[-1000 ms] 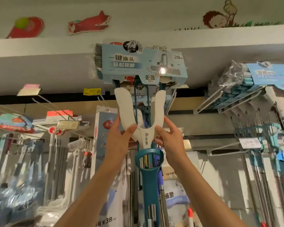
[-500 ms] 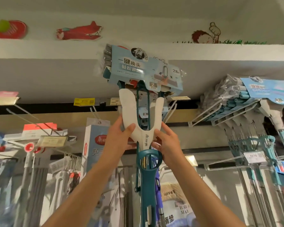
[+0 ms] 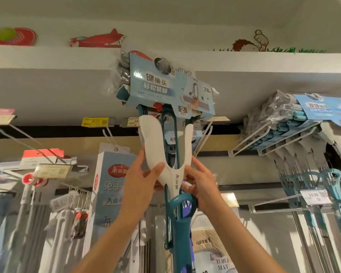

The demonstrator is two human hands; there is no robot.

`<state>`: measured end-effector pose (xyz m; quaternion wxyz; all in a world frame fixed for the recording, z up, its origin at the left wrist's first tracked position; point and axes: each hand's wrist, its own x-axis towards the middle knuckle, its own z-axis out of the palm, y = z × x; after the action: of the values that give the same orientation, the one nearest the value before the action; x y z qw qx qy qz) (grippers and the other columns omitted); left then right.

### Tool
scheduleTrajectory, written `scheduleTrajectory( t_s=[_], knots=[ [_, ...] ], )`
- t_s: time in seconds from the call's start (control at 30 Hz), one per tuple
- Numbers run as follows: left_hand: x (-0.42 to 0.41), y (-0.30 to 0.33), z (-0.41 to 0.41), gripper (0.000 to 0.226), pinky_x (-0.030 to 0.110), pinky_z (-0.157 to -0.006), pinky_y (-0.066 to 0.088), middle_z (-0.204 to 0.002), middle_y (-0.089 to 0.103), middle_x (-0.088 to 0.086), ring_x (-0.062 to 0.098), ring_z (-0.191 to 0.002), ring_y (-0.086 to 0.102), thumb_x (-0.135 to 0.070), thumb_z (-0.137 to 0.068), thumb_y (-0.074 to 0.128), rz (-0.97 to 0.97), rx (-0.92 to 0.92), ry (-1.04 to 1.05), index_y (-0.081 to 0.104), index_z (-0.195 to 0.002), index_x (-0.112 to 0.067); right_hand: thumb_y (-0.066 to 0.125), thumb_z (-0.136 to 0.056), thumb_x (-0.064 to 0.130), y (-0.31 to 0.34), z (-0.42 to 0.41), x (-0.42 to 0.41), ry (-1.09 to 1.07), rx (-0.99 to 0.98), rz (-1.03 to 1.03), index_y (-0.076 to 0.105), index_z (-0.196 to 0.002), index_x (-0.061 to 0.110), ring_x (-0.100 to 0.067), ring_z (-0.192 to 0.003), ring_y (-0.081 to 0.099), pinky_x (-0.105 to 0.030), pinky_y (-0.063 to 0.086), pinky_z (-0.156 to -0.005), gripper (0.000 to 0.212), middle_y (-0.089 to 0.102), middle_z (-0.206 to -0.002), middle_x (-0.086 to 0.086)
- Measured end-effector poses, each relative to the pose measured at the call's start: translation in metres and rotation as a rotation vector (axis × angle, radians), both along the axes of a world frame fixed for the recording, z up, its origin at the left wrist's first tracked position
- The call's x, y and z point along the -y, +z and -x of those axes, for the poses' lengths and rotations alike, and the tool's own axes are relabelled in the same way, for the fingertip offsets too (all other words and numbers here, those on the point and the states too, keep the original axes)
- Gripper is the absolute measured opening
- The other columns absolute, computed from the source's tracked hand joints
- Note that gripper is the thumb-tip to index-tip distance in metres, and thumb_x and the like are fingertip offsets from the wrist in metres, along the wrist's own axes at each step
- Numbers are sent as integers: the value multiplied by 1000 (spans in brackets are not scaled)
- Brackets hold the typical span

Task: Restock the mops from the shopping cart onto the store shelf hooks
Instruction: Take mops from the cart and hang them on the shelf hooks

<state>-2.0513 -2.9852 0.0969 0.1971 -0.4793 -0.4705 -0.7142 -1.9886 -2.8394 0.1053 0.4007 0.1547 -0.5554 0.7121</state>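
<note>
I hold a sponge mop [image 3: 166,154] up high in front of the shelf. It has a white Y-shaped fork, a teal pull handle below and a light blue cardboard sleeve [image 3: 169,89] over its head. My left hand [image 3: 142,178] grips the fork's left arm, thumb across its front. My right hand [image 3: 199,182] grips the fork's neck from the right. The head tilts, its left end higher, just in front of white double-prong shelf hooks [image 3: 205,134]. More mops of the same kind hang behind it, mostly hidden.
A row of teal-and-grey mops [image 3: 295,123] hangs on hooks at the right, with a price tag [image 3: 313,196] below. Boxed mops [image 3: 110,186] and grey poles [image 3: 34,223] hang at the left. A yellow price label [image 3: 96,121] sits on the shelf rail.
Both hands have raised the mop and brought it closer to the hooks. Its head has tipped from level to tilted, left end up.
</note>
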Motion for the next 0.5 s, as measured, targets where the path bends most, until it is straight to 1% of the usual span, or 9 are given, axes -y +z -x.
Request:
scheduleTrajectory(
  t_s=[0.07, 0.1, 0.13, 0.17, 0.2, 0.3, 0.37, 0.43, 0.5],
  knots=[
    [0, -12, 2, 66, 42, -66, 63, -107, 76, -1, 22, -89, 76, -14, -91, 68, -22, 10, 7, 41, -145, -41, 53, -101, 7, -9, 2, -1, -9, 15, -24, 57, -137, 25, -25, -81, 69, -39, 57, -82, 40, 77, -92, -10],
    [-1, -17, 1, 63, 42, -65, 63, -102, 77, -8, 21, -88, 76, -14, -92, 67, -33, 13, 15, 43, -143, -41, 53, -101, 7, -13, 3, -2, -20, 24, -32, 57, -138, 26, -22, -80, 73, -35, 60, -74, 41, 76, -99, -11],
    [-1, -21, 2, 58, 41, -64, 63, -98, 76, -15, 19, -88, 76, -13, -92, 66, -46, 14, 15, 46, -138, -42, 53, -101, 8, -15, 5, -3, -27, 35, -40, 56, -138, 27, -19, -80, 75, -32, 60, -69, 42, 75, -104, -12],
    [-1, -23, 1, 54, 39, -62, 63, -98, 75, -21, 17, -88, 76, -11, -92, 65, -58, 16, 6, 48, -133, -42, 53, -101, 8, -17, 6, -3, -30, 42, -50, 56, -139, 27, -18, -80, 75, -30, 59, -68, 42, 74, -107, -13],
    [-1, -25, 1, 52, 36, -60, 63, -98, 75, -22, 14, -88, 76, -9, -93, 65, -72, 23, -3, 50, -130, -41, 52, -101, 8, -17, 7, -4, -32, 49, -63, 56, -139, 27, -17, -81, 75, -30, 59, -68, 42, 74, -108, -13],
    [0, -26, -2, 56, 33, -56, 61, -109, 74, -11, 15, -87, 76, -8, -91, 67, -107, 36, 14, 51, -140, -31, 52, -102, 8, -16, 8, -4, -36, 68, -79, 57, -138, 27, -18, -83, 73, -32, 60, -72, 41, 73, -111, -12],
    [1, -24, -3, 59, 32, -56, 61, -114, 73, -3, 17, -87, 76, -9, -91, 67, -111, 49, 27, 49, -144, -28, 52, -102, 8, -13, 9, -3, -30, 78, -82, 59, -137, 25, -16, -79, 72, -32, 59, -71, 40, 73, -113, -13],
    [2, -19, -5, 59, 33, -57, 61, -117, 72, 4, 19, -88, 76, -11, -91, 69, -107, 63, 20, 50, -144, -30, 52, -102, 8, -8, 10, -4, -21, 88, -82, 60, -136, 23, -16, -77, 71, -35, 60, -72, 38, 73, -110, -14],
    [1, -11, -6, 54, 35, -58, 61, -115, 72, 6, 22, -89, 76, -13, -90, 70, -99, 60, 25, 53, -135, -39, 52, -102, 8, -1, 12, -5, -19, 97, -73, 61, -133, 22, -21, -82, 68, -45, 60, -85, 36, 75, -102, -14]
  ],
)
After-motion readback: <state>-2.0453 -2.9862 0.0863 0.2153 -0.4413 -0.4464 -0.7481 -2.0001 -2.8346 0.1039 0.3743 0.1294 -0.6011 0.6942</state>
